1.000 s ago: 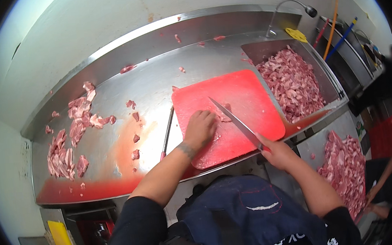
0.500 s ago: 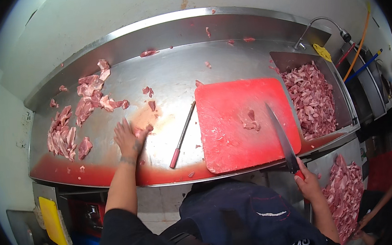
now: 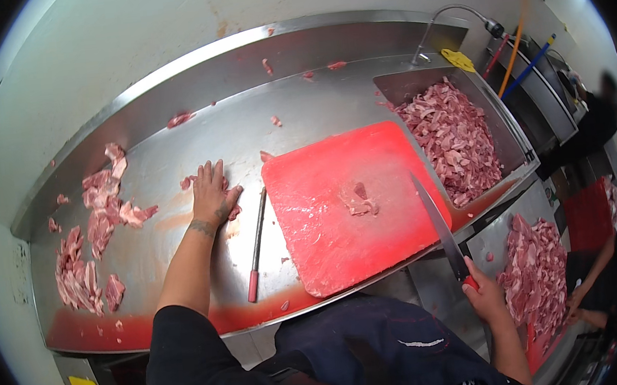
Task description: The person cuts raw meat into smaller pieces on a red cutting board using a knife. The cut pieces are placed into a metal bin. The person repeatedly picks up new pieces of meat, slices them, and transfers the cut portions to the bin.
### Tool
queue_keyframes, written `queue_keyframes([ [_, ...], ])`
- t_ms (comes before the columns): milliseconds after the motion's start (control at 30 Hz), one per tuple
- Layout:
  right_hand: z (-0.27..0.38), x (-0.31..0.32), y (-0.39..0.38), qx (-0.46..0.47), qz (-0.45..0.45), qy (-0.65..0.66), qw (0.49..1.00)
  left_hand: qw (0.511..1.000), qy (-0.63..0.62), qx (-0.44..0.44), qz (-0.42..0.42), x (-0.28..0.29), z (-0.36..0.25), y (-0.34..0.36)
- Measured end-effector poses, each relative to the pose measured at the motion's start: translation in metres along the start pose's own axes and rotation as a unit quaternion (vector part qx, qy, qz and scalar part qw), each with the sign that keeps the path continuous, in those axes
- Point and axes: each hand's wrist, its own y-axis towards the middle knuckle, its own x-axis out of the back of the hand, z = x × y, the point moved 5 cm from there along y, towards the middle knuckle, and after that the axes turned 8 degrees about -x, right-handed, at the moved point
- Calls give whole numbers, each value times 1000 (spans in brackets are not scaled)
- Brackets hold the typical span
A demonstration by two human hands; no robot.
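My left hand (image 3: 213, 199) lies palm down on the steel counter (image 3: 233, 133), fingers stretched out. Small scraps of raw meat (image 3: 234, 212) show at its edges; what is under the palm is hidden. A long knife (image 3: 435, 216) with a red handle is gripped in my right hand (image 3: 486, 296), its blade slanting over the right edge of the red cutting board (image 3: 313, 247). On the board sits a small pale-pink meat piece (image 3: 360, 201). Between my left hand and the board rests a sharpening steel (image 3: 258, 244) with a pinkish handle.
Larger meat pieces (image 3: 77, 275) lie at the left. A sink (image 3: 512, 127) at the right holds a heap of cut meat (image 3: 454, 139), with a tap and yellow cloth (image 3: 457, 59) behind. Lower right, another person's hands (image 3: 579, 308) work by a second meat pile (image 3: 531, 257).
My left hand has moved away from me across the counter, onto the scraps beyond. The view has turned, shifting the board leftward in the picture. My right hand still holds the knife.
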Motion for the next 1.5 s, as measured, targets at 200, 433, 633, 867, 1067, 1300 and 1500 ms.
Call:
queue_keyframes([
  [200, -28, 10, -33, -63, -28, 22, 997, 961, -9, 212, 176, -14, -9, 75],
  [433, -33, 17, -48, -25, -48, 60, 997, 967, -113, 96, 209, -114, -49, 171],
  [633, -30, 19, -26, -15, -11, 45, 999, 859, -497, -20, 120, -128, -239, 257],
  [867, -32, 35, -26, 19, 66, 29, 997, 968, -139, -159, 136, -11, -173, 171],
  [1067, 12, 8, 3, 105, 216, -128, 962, 964, -22, 53, 260, 22, -4, 6],
  [1300, 37, 20, 71, 33, 25, -119, 992, 973, -71, 91, 199, 12, 3, -79],
  [1500, 41, 9, 67, 69, 54, -106, 990, 992, -95, 50, 65, 2, -8, -81],
])
